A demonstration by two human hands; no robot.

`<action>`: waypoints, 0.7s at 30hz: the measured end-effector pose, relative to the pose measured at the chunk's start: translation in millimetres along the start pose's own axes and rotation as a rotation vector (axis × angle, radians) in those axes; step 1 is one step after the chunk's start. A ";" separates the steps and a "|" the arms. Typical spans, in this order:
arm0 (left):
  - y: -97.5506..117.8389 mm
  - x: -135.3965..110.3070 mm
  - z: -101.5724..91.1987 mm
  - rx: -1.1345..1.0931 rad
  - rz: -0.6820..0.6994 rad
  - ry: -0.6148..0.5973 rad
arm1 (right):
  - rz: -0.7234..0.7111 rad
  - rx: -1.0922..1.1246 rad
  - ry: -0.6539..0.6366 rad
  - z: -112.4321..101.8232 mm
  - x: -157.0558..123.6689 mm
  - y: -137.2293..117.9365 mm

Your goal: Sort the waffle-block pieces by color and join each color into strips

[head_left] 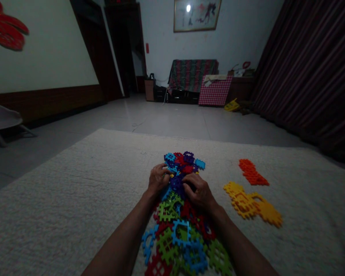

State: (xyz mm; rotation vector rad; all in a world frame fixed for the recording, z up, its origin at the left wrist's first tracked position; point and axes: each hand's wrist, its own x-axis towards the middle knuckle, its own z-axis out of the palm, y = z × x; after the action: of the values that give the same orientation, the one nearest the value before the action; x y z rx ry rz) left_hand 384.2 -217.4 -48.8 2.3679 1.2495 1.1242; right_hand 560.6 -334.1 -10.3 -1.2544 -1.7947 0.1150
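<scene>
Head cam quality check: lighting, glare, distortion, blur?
Head view: the room is dim, though the tile pile keeps its colours; a bright glare spot sits on the framed picture; wide-angle warp leans the doorway and curtain inward; the yellow tiles look soft; the left hand and right hand are dark, with the fingers hard to separate.

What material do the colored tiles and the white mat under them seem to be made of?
Tiles: probably moulded plastic, matte; uniform bright colours, cut-out grids, notched edges. Mat: seemingly textile with nubby pile; surface looks grainy, soft.
</scene>
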 end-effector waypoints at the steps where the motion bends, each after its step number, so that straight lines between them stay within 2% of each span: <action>1: 1.4 -0.5 0.0 0.014 0.013 -0.009 | 0.000 0.021 -0.003 0.0 0.1 -0.5; 4: 4.2 -2.0 -0.3 0.052 0.037 -0.053 | 0.061 0.033 0.066 -1.5 0.2 5.2; 8: 5.2 -3.9 -2.4 0.101 0.064 -0.151 | 0.226 -0.090 0.200 -5.7 -1.8 27.1; 13: 3.7 -4.0 -5.0 0.105 0.065 -0.208 | 0.335 -0.187 0.107 -7.0 -6.5 45.4; 16: 1.3 -2.3 -7.0 0.081 0.090 -0.235 | 0.322 -0.191 0.057 -5.8 -7.0 43.5; 21: -1.8 -1.7 -8.7 0.034 0.092 -0.280 | 0.296 -0.123 0.051 -6.9 -4.0 32.9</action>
State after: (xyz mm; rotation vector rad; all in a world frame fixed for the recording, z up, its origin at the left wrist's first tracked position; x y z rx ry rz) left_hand 376.3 -218.9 -44.7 2.5230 1.0810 0.7645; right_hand 588.8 -324.2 -26.2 -1.5924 -1.5831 0.1388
